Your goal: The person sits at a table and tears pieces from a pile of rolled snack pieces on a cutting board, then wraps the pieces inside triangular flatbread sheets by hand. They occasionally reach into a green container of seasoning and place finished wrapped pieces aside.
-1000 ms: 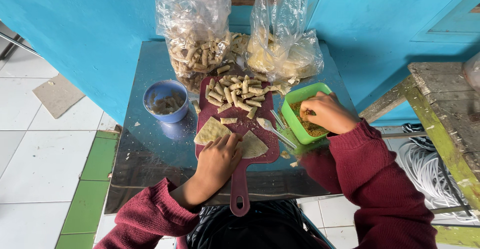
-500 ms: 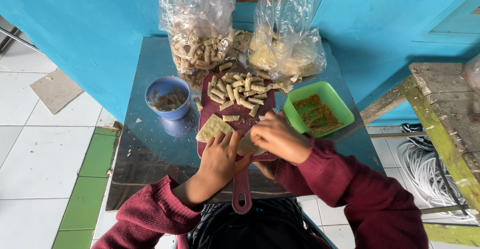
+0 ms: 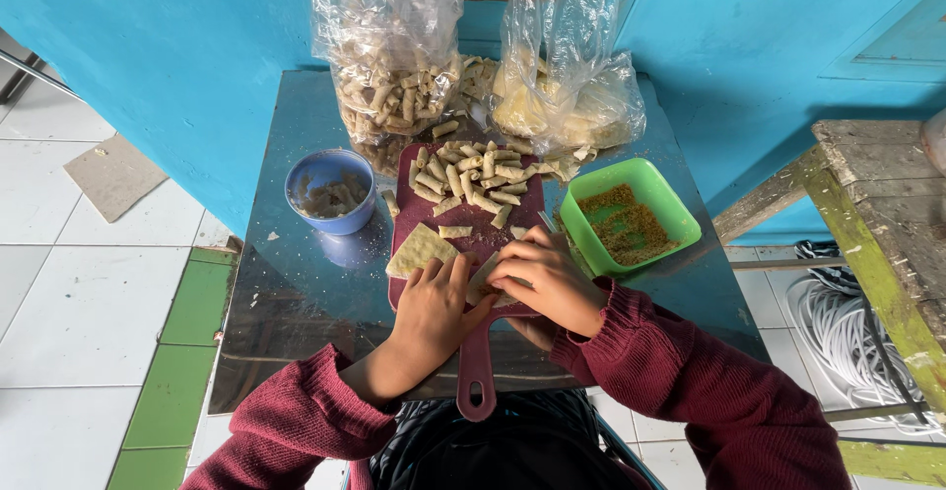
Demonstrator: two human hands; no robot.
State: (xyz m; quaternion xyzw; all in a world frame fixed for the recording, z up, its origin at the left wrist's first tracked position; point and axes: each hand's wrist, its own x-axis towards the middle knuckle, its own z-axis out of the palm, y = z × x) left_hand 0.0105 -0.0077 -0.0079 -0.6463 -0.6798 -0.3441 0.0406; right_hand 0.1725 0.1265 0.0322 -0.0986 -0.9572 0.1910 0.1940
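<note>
- We see a thin pale wrapper sheet (image 3: 485, 275) lying on the near part of the dark red cutting board (image 3: 473, 234), mostly covered by both hands.
- Our right hand (image 3: 542, 278) curls over it, fingertips pressed together on its edge; whether it pinches the sheet we cannot tell.
- Our left hand (image 3: 434, 308) lies flat beside it, fingers together, touching the sheet's left side.
- We judge the sheet light, soft and easily torn, best taken by its edges with gentle fingertips.
- A second flat sheet (image 3: 422, 249) lies just left of the hands.
- Small pale rolls (image 3: 473, 176), matte and tube-shaped, pile at the board's far end.
- A glossy green plastic tray (image 3: 670, 204) of brown crumbly filling sits to the right.
- A blue bowl (image 3: 332, 191) sits left on the reflective metal table (image 3: 296, 293).
- Two crinkled clear bags (image 3: 394, 46) stand behind.
</note>
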